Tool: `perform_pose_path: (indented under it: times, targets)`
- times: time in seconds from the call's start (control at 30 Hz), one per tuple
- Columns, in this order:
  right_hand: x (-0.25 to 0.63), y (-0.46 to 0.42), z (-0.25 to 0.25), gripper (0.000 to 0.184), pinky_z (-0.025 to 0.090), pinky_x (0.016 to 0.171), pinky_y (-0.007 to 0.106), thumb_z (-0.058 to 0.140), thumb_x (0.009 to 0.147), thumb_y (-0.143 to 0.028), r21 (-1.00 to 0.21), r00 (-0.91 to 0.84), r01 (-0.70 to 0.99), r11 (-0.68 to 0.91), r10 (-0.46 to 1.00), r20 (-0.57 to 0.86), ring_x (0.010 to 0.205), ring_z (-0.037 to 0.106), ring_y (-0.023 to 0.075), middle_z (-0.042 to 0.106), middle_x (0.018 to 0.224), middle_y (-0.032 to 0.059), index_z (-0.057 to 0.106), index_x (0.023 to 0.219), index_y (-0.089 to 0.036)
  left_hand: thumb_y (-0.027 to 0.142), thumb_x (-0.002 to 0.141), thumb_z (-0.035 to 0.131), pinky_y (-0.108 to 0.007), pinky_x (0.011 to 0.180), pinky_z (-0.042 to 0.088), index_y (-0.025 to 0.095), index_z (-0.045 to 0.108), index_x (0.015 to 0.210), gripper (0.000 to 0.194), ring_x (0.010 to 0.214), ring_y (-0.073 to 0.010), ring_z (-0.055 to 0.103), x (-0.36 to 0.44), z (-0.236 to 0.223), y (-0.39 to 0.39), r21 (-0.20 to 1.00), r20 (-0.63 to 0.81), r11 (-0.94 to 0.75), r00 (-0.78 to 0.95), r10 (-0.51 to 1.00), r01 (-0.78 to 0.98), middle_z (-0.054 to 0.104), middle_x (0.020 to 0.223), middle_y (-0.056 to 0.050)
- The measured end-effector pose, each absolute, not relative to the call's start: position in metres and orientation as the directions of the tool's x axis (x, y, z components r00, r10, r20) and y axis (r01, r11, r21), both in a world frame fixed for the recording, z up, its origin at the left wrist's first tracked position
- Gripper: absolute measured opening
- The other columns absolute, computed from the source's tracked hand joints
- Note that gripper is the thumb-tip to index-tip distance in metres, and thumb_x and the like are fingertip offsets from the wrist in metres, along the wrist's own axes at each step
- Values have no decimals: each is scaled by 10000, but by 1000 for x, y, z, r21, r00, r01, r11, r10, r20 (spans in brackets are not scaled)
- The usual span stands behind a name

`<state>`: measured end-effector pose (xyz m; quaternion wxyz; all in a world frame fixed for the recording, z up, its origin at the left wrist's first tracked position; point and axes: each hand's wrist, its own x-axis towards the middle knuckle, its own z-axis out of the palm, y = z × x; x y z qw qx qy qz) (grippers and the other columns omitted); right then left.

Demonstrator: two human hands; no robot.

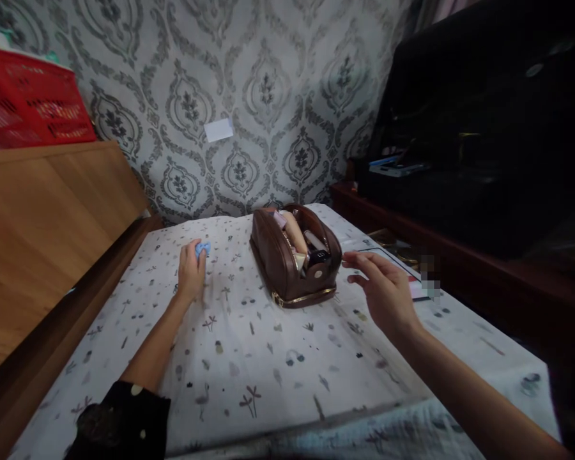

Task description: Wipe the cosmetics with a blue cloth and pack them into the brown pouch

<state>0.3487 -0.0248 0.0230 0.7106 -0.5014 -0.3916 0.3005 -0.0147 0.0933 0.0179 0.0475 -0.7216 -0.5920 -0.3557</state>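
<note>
A brown leather pouch [287, 268] lies unzipped on a patterned white bedsheet [249, 358], with several cosmetic items showing inside it. My left hand [190, 268] rests on the sheet to the pouch's left, its fingers closed on a small light-blue object [202, 248]. My right hand [381, 287] hovers just right of the pouch, fingers spread and holding nothing.
A wooden headboard [43, 230] runs along the left, with a red crate [26, 102] on top. Dark wooden furniture [460, 243] stands along the right, carrying dark things and a blue item [393, 166]. Papers [402, 262] lie at the bed's right edge. Patterned wallpaper [268, 96] is behind.
</note>
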Motion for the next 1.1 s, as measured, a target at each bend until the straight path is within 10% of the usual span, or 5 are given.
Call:
perform_pose_path:
  times: [0.37,0.63,0.87,1.1]
  targets:
    - [352,22,21,249,439,551,240,720,649,-422,-940,602,-128,315,778,179,651,547,135,608,686,1,693,765,-204,251,987,443,-531,1106,423,186,628,1316,383,1325,-336,534,-61,-29,122,208,185,-87,48,982,974,576,1421,-180]
    - [344,20,-17,259,392,496,292,744,612,-429,-966,594,-143,214,800,89,538,483,139,539,584,-7,580,625,-229,503,1037,283,-585,1190,309,295,328,1570,574,1515,-297,330,-88,-26,114,189,168,18,-51,985,982,335,1657,-113]
    - [340,14,-23,342,366,454,285,777,617,-473,-972,531,-177,152,847,36,534,522,170,500,531,-12,513,629,-256,377,973,341,-606,1139,368,165,610,1300,474,1372,-370,517,-202,-10,80,164,82,339,-356,931,926,604,1425,-185]
    - [351,25,-21,358,421,480,274,741,620,-527,-973,571,-106,203,814,108,545,532,161,541,573,-13,537,630,-234,266,888,420,-638,1095,401,81,626,1194,413,1308,-441,550,-180,4,85,295,182,212,-273,945,932,620,1311,-272]
